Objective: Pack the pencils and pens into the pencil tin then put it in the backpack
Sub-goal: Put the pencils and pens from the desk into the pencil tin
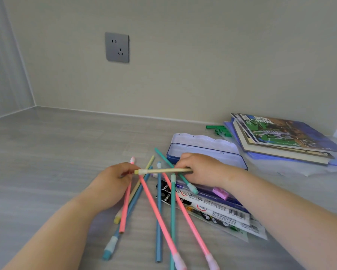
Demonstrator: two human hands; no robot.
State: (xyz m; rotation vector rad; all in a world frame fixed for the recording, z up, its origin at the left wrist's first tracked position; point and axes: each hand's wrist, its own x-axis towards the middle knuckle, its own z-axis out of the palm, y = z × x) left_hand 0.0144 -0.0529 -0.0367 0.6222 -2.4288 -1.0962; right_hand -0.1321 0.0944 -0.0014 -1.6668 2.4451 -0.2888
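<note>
Grey wood-grain table (47,145) fills the view, wide open on the left side right back to the wall, where a grey socket (117,47) sits. All the clutter crowds the right. The left hand (113,182) and right hand (200,170) share one yellow pencil (163,171), held level between them: left fingers pinching its eraser end, right hand closed around the other end, which is hidden in the grip. Under it lies a loose fan of pencils (159,211), pink, blue, teal and yellow, crossing one another; two pink ones and a teal one run off the near edge of the view. The pencil tin (206,151) lies open just behind the right hand, blue base with its pale lid tipped back, its near wall partly hidden by that hand. Beneath the right forearm lie packets of pens (212,207), with barcodes and a red "3" showing; the small print is too fine to read. A pink eraser (220,192) rests on them. Toward the far right edge, a stack of books (280,137) lies cut off by the view, with something green (218,129) beside it that is hard to make out.
</note>
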